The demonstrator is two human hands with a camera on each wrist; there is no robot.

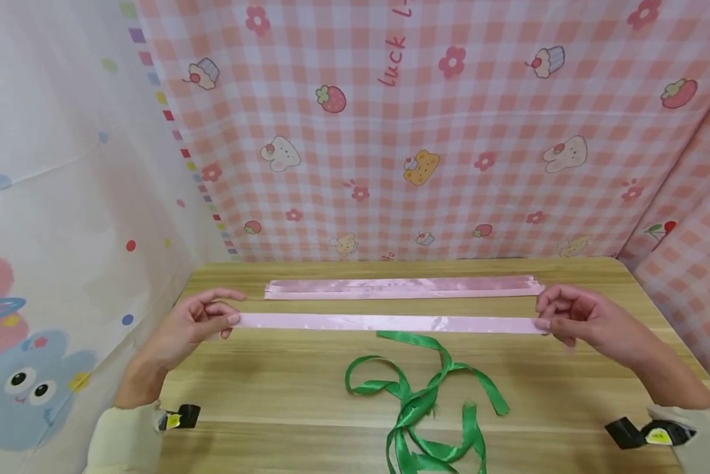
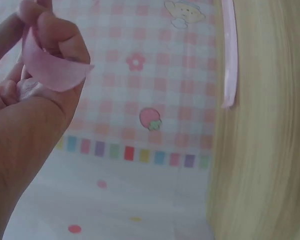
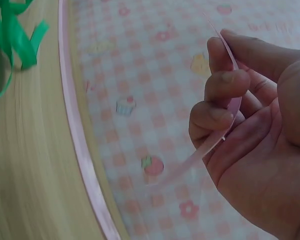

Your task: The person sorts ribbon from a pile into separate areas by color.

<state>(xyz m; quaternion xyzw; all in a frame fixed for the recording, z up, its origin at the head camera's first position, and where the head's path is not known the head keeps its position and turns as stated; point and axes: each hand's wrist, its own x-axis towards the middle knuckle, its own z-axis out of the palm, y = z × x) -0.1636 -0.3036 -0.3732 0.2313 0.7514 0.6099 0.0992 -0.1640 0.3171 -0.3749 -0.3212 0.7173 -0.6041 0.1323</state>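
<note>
A pale pink ribbon (image 1: 390,322) is stretched straight between the two hands above the table. My left hand (image 1: 209,316) pinches its left end between thumb and fingers, and the left wrist view has a short tail (image 2: 60,72) curving out below the fingers. At the other end, my right hand (image 1: 580,319) pinches the ribbon; in the right wrist view the tail (image 3: 190,162) runs through the curled fingers and past the palm. Behind the held strip, several pink ribbon strips (image 1: 402,287) lie side by side along the far part of the table.
Green ribbons (image 1: 414,408) lie tangled on the wooden table (image 1: 260,395), in front of the held strip. A pink checked cloth (image 1: 367,131) hangs behind the table's far edge. On the left hangs a white patterned cloth (image 1: 64,197).
</note>
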